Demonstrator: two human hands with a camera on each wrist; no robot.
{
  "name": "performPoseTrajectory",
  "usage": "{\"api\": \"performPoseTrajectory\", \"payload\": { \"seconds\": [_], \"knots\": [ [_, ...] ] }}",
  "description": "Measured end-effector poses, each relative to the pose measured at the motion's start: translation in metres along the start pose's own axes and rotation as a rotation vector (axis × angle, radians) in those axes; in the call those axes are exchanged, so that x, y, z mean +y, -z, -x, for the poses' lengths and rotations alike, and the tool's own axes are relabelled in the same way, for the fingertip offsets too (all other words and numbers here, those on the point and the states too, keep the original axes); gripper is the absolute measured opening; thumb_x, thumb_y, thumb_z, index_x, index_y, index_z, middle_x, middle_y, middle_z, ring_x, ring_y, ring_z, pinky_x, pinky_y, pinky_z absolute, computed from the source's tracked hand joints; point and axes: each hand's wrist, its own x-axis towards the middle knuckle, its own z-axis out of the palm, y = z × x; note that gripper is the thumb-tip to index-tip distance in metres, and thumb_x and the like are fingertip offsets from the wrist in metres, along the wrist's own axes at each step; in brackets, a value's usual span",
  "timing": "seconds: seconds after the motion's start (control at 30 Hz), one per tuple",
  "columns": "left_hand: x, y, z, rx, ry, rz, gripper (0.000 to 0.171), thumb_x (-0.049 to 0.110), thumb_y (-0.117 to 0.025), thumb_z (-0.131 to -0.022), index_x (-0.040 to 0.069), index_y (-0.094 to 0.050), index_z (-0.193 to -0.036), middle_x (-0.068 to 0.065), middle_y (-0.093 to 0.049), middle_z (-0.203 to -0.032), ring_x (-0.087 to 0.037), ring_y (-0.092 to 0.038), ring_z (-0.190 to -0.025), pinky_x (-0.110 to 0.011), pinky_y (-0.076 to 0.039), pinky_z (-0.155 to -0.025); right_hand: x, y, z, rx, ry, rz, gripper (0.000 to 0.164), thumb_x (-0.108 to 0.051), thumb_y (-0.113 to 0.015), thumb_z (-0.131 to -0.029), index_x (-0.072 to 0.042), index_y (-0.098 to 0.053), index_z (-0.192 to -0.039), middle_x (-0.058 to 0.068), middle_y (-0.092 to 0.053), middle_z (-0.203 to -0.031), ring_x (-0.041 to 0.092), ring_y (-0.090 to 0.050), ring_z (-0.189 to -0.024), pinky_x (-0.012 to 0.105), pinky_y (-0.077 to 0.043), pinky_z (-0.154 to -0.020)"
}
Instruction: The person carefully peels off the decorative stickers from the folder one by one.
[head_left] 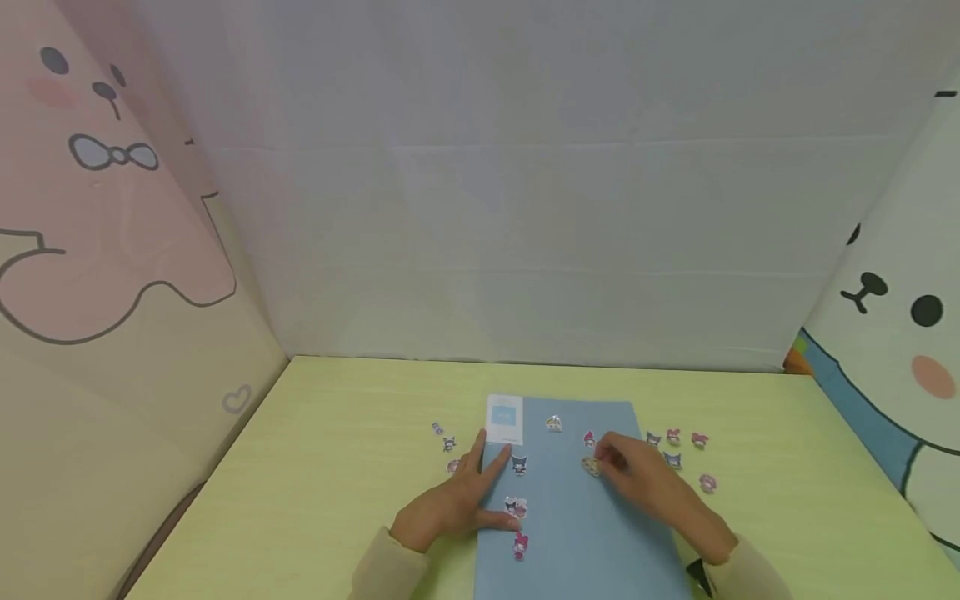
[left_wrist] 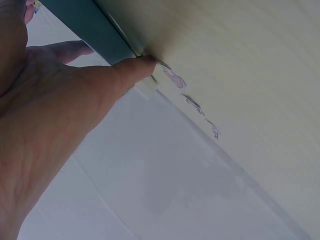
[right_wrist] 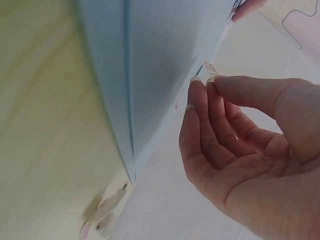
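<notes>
Pinching the tan sticker [head_left: 591, 467] by its edge, the right hand [head_left: 641, 475] poises it over the blue folder [head_left: 573, 533], toward the far right corner, probably for fine control; the left hand [head_left: 453, 502], fingers spread, rests along the left edge, seemingly steadying things.

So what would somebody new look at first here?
Probably the big blue folder on the yellow table, dotted with little cartoon stickers. The left hand rests on its left edge, and the right hand pinches a tan sticker over it. Then perhaps the pink cartoon animal at upper left.
</notes>
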Motion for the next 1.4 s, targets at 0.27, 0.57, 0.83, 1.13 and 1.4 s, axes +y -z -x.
{"api": "performPoseTrajectory", "payload": {
  "seconds": [0.27, 0.57, 0.83, 1.13, 1.4],
  "knots": [
    [-0.002, 0.000, -0.001, -0.002, 0.009, 0.014, 0.105, 0.050, -0.080, -0.086, 0.013, -0.021, -0.165, -0.026, 0.005, -0.169, -0.044, -0.020, -0.151, -0.059, -0.038, -0.111, 0.007, 0.008, 0.004, -0.002, 0.005, 0.011, 0.016, 0.005, -0.073, -0.087, -0.008, -0.066, -0.091, -0.004, -0.068, -0.086, 0.010, -0.063, -0.080, 0.030, -0.055, -0.072],
    [0.000, 0.000, 0.000, -0.005, 0.020, 0.021, 0.105, 0.050, -0.081, -0.085, 0.014, -0.022, -0.165, -0.024, 0.005, -0.169, -0.044, -0.020, -0.151, -0.060, -0.038, -0.111, 0.015, 0.021, 0.010, -0.012, 0.049, 0.021, 0.016, 0.006, -0.073, -0.087, -0.006, -0.065, -0.092, -0.003, -0.068, -0.087, 0.011, -0.063, -0.080, 0.030, -0.056, -0.071],
    [0.000, 0.001, 0.002, -0.004, 0.020, 0.021, 0.104, 0.050, -0.081, -0.085, 0.015, -0.023, -0.165, -0.024, 0.005, -0.169, -0.044, -0.022, -0.150, -0.059, -0.038, -0.111, 0.026, 0.029, 0.013, -0.025, 0.018, 0.022, 0.013, 0.005, -0.071, -0.089, -0.005, -0.064, -0.092, -0.004, -0.064, -0.085, 0.008, -0.057, -0.077, 0.028, -0.052, -0.068],
    [-0.002, 0.000, 0.001, -0.010, 0.002, 0.034, 0.105, 0.049, -0.080, -0.086, 0.013, -0.021, -0.165, -0.026, 0.006, -0.169, -0.044, -0.020, -0.151, -0.060, -0.037, -0.112, 0.038, 0.048, 0.017, -0.051, -0.006, 0.043, 0.009, 0.004, -0.069, -0.091, -0.003, -0.064, -0.094, -0.002, -0.065, -0.085, 0.005, -0.055, -0.074, 0.027, -0.050, -0.064],
    [-0.003, 0.001, 0.000, -0.001, -0.006, 0.029, 0.105, 0.049, -0.080, -0.086, 0.012, -0.021, -0.165, -0.028, 0.005, -0.168, -0.047, -0.020, -0.150, -0.061, -0.037, -0.111, 0.044, 0.068, 0.017, -0.113, -0.104, 0.065, 0.004, 0.001, -0.065, -0.095, -0.002, -0.063, -0.097, 0.001, -0.065, -0.087, 0.013, -0.056, -0.073, 0.031, -0.050, -0.063]
  ]
}}
